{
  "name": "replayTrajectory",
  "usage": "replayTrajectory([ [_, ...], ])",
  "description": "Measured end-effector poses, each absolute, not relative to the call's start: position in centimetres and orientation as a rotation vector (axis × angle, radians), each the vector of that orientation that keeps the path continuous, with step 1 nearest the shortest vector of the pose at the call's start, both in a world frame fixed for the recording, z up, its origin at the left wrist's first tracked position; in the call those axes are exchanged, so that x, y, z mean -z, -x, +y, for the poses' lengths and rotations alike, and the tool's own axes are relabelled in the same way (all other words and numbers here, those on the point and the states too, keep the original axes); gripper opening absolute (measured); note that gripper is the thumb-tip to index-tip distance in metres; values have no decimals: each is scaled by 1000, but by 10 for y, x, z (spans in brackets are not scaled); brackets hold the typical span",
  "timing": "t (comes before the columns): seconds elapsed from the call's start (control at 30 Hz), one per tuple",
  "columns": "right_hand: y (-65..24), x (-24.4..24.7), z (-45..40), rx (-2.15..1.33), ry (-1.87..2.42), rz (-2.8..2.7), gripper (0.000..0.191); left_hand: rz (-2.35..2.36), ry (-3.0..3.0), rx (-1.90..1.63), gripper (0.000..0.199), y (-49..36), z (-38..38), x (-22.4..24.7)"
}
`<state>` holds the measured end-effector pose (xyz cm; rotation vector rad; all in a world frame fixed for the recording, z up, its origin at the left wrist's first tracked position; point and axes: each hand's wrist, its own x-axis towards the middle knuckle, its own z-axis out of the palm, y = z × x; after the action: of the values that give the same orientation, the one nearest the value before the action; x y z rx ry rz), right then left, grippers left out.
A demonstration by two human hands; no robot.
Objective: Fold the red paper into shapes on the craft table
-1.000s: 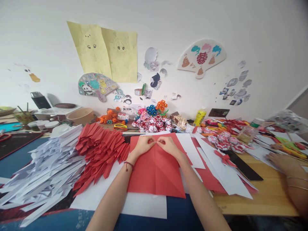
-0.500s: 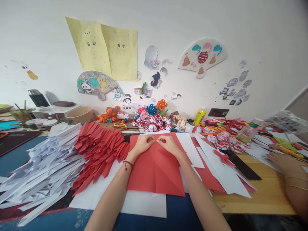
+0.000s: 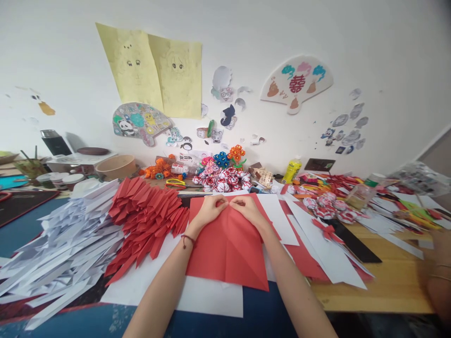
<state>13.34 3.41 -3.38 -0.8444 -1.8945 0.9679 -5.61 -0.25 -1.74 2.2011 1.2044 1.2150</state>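
Note:
A sheet of red paper (image 3: pixel 229 253) with crease lines lies before me, its near edge over a white sheet (image 3: pixel 211 298). My left hand (image 3: pixel 211 210) pinches the sheet's far part just left of the middle crease. Close beside it, my right hand (image 3: pixel 245 208) pinches the paper on the other side of that crease. Both hands are closed, and the fingertips nearly meet. Left of the sheet is a heap of folded red paper strips (image 3: pixel 148 216), and beyond it a pile of folded white paper strips (image 3: pixel 70 249).
Red-and-white paper flowers (image 3: pixel 225 180) and yellow scissors (image 3: pixel 175 183) lie at the back. A round wooden bowl (image 3: pixel 116 166) stands back left. White sheets (image 3: pixel 317 244) and a black strip (image 3: pixel 355 241) lie to the right. Another person's hand (image 3: pixel 442 246) is at the right edge.
The red sheet's near right corner has shifted slightly left and toward me, while my hands stay almost in place. The other person's hand has drawn back to the right, exposing white paper strips.

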Motion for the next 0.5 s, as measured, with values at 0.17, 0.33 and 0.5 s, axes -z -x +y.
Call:
replayTrajectory([
  [0.17,-133,30,33,-1021,829,-1830,21,1155,-2181,-1283,18,56,-1,16],
  [0.33,-135,27,31,-831,872,-1928,22,1366,-2177,-1219,20,61,-1,15],
  [0.5,-141,31,35,-560,1006,-2022,14,1655,-2235,-999,17,73,0,12],
])
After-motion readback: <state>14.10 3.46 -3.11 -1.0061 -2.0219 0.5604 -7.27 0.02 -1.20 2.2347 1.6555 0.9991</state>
